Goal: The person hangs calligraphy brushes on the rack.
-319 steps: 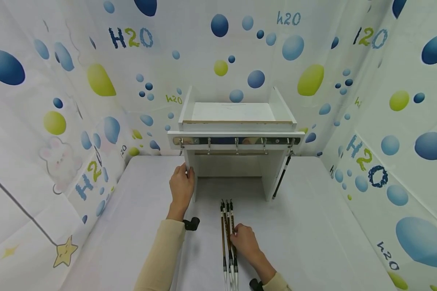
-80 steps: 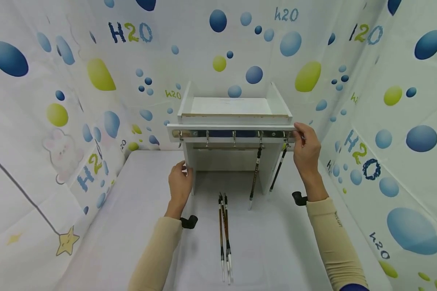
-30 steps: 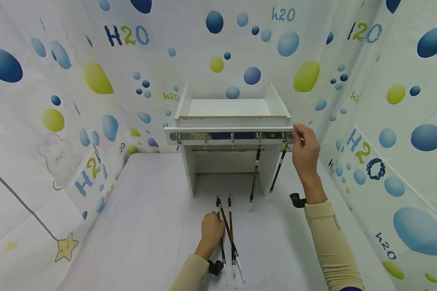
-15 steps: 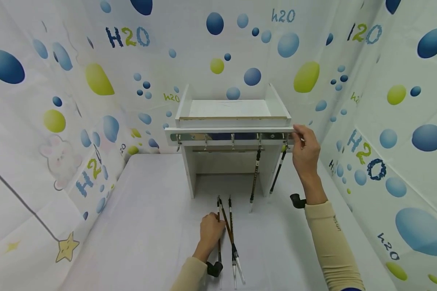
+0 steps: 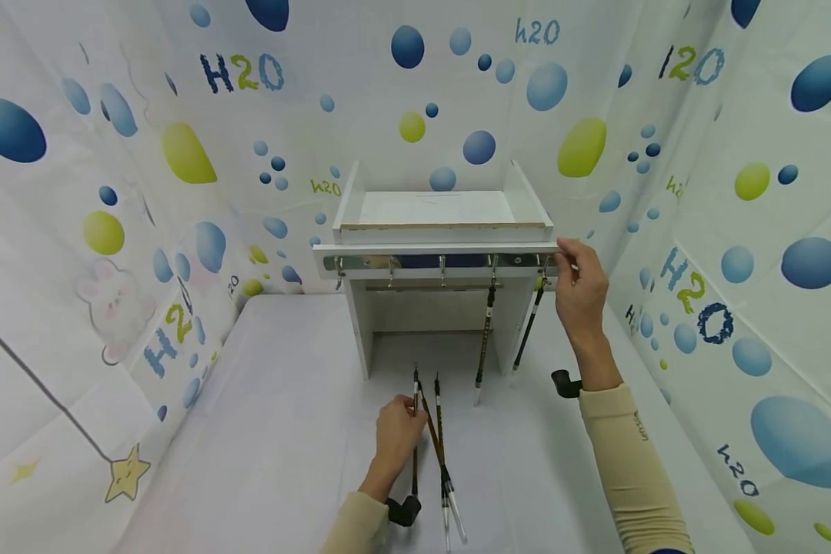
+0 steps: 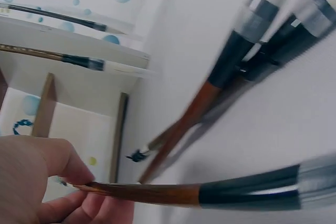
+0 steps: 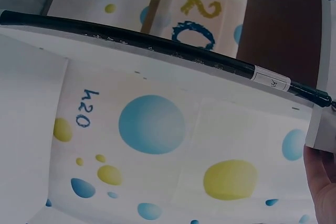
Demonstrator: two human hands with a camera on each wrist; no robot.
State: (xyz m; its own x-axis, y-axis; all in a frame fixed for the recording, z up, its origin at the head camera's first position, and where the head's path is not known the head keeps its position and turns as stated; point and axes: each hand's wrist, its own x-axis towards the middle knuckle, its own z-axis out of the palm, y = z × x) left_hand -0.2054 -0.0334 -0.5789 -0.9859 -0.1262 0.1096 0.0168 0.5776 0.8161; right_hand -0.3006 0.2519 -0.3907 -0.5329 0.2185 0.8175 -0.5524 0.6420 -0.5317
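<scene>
My left hand [image 5: 396,437] pinches a calligraphy brush [image 5: 415,377] near its looped end. In the left wrist view this brush [image 6: 252,188] has a brown handle and dark ferrule, its bristle end toward the right edge. Two more brushes [image 5: 439,423] lie crossed on the table beside it. My right hand [image 5: 582,296] grips the right end of the white shelf's front board [image 5: 436,248]. Below that board runs a metal rail with several hooks [image 5: 442,265]. Two brushes hang from its right hooks: a brown one [image 5: 485,338] and a black one [image 5: 529,327].
The white shelf [image 5: 360,331] stands on the white-covered table [image 5: 270,431], with an open tray top [image 5: 436,206]. Curtains [image 5: 360,61] printed with blue and green dots surround the table. The hooks toward the left carry no brushes.
Brown brush came onto the second hook from the right. My left hand left the shelf side, took a brush from the table and now raises its looped end; right hand stays on the board.
</scene>
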